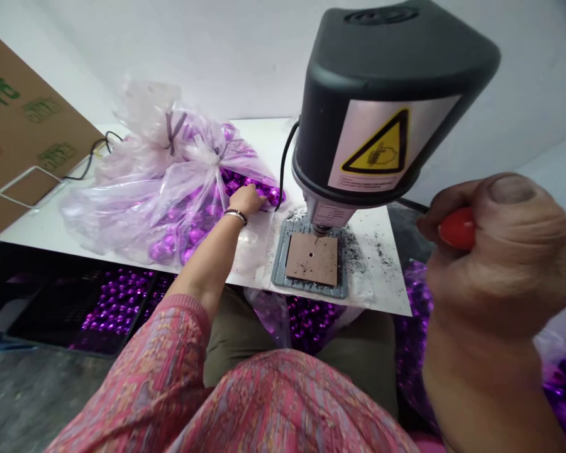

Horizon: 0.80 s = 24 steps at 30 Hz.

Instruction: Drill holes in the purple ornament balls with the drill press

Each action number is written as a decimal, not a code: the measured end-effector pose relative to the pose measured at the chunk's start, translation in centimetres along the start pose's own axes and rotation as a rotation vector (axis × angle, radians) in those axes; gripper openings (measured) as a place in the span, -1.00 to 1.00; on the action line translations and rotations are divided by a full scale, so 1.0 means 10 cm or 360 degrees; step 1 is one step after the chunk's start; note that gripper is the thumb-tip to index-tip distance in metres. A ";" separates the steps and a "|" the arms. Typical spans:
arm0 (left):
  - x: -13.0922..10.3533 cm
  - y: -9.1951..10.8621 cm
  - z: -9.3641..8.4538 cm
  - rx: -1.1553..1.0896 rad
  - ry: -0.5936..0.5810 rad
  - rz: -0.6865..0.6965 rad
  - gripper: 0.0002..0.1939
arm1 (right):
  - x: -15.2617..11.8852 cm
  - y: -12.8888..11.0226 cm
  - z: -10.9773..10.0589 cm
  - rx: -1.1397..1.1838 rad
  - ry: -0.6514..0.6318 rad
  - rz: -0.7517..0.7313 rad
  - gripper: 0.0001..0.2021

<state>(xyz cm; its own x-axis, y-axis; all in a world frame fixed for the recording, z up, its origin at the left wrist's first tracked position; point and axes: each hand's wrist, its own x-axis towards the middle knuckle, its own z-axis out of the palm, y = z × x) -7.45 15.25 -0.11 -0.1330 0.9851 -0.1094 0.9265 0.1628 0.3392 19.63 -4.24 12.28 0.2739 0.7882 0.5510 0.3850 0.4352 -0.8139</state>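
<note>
My left hand point(248, 200) reaches to the mouth of a clear plastic bag point(99, 207) filled with shiny purple faceted balls point(233, 181). Its fingers are curled in among the balls, and whatever they pinch is hidden. My right hand point(495, 245) is wrapped around the red knob point(457, 228) of a lever on the black bench drill press point(387, 113). Below the drill's chuck point(321, 230) lies a square brown board point(312, 267) with a small hole in it, on the grey ribbed base point(283, 277).
Dark shavings point(356, 251) are scattered around the base on the white table point(391, 283). A cardboard box point(23, 126) stands at the left. Beneath the table, a black crate point(75, 308) holds purple balls; more are in a bag between my legs and at the right. A black cable point(283, 167) hangs beside the drill.
</note>
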 end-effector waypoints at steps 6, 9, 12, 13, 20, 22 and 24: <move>-0.48 -0.21 -0.02 -0.0358 0.0071 0.0155 -0.17 | -0.01 0.02 0.06 0.0130 0.0089 -0.0042 -0.54; -0.85 -0.31 0.04 -0.1153 -0.0235 0.0300 -0.31 | 0.00 0.07 0.09 0.0197 0.0141 -0.0134 -0.53; -1.16 -0.30 0.17 -0.1741 -0.0724 0.0295 -0.40 | 0.02 0.12 0.11 0.0249 0.0175 -0.0192 -0.46; -1.24 -0.27 0.21 -0.1811 -0.0813 0.0277 -0.38 | 0.02 0.12 0.12 0.0251 0.0165 -0.0191 -0.45; -1.38 0.05 0.37 -0.1504 -0.0663 0.0353 -0.44 | 0.03 0.05 0.10 0.0316 0.0067 -0.0139 -0.56; -1.37 0.10 0.40 -0.1404 -0.0632 0.0377 -0.43 | 0.03 0.02 0.10 0.0326 0.0054 -0.0119 -0.59; -1.37 0.13 0.43 -0.1297 -0.0614 0.0376 -0.40 | 0.03 -0.01 0.11 0.0346 0.0049 -0.0104 -0.61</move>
<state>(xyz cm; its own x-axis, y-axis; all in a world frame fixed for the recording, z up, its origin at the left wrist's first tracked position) -2.86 1.76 -2.20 0.2888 0.9347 -0.2073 0.3622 0.0937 0.9274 18.72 -3.63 12.31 0.2829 0.7430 0.6066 0.2049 0.5710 -0.7950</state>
